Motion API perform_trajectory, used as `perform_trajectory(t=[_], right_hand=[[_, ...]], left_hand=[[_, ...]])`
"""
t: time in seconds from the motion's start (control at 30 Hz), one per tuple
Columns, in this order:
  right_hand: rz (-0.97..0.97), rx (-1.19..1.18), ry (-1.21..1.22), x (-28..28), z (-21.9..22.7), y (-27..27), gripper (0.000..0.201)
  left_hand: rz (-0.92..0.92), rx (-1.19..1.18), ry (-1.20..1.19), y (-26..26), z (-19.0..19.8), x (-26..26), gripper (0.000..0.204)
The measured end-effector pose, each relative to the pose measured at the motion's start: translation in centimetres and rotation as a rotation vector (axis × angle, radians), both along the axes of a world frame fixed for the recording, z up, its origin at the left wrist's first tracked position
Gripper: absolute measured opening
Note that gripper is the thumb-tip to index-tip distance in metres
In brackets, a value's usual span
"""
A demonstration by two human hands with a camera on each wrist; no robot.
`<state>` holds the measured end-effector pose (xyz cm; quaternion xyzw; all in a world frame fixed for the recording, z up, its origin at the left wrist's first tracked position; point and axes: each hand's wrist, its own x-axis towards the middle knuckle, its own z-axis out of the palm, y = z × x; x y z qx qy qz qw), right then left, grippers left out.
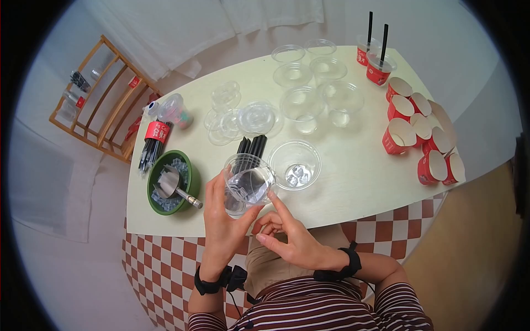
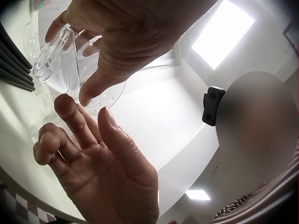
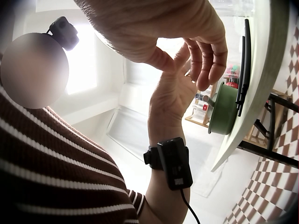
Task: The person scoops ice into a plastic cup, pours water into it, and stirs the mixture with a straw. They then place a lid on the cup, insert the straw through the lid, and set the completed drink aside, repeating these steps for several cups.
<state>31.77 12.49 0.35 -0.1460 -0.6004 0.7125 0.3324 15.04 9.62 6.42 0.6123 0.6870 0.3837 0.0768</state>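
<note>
Left to right. Far left of the cream oval table [image 1: 353,182]: green round bowl [image 1: 155,175] with ice cubes and a metal scoop [image 1: 175,186] lying in it. Not touching either.

My left hand [image 1: 221,220]: fingers curled round the clear thin-walled plastic cup [image 1: 248,185], holding it tilted just above the near table edge, mouth facing up and away from me. Thumb on the near side, the other fingers wrapped behind; the left wrist view shows the same clamp on the wall. Can't tell whether anything is in it.

Handling, my judgement: very light, thin wall flexes under squeeze, smooth and likely slick if wet from ice. It won't shatter, but it will buckle or crease. Best hold is mid-wall or just under the rolled rim, where it's stiffest, with a wide wrap and light pressure. Avoid pinching one spot.

My right hand [image 1: 287,237]: just below and beside the cup, index finger [image 1: 280,207] stretched up to the cup's lower side, the remaining fingers loosely curled, thumb near them. Holds nothing; contact with the cup looks like a fingertip touch only.

Right of the cup: clear plastic bowl [image 1: 295,164] on the table with a few ice cubes in it. Far right: cluster of red paper cups [image 1: 422,140], several tipped over.
</note>
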Motion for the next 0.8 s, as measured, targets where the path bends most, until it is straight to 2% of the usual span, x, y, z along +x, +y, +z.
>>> perform_trajectory(t=[0.4, 0.7, 0.8], right_hand=[[0.003, -0.006, -0.002, 0.1, 0.1, 0.1, 0.091], [0.016, -0.021, -0.059, 0.4, 0.4, 0.4, 0.090], [0.013, 0.000, -0.078, 0.4, 0.6, 0.7, 0.089]], left_hand=[[0.002, -0.006, -0.038, 0.0, -0.1, 0.0, 0.082], [0.003, -0.029, -0.262, 0.2, -0.7, 0.1, 0.079], [-0.005, -0.005, -0.416, 0.4, -2.3, -0.4, 0.081]])
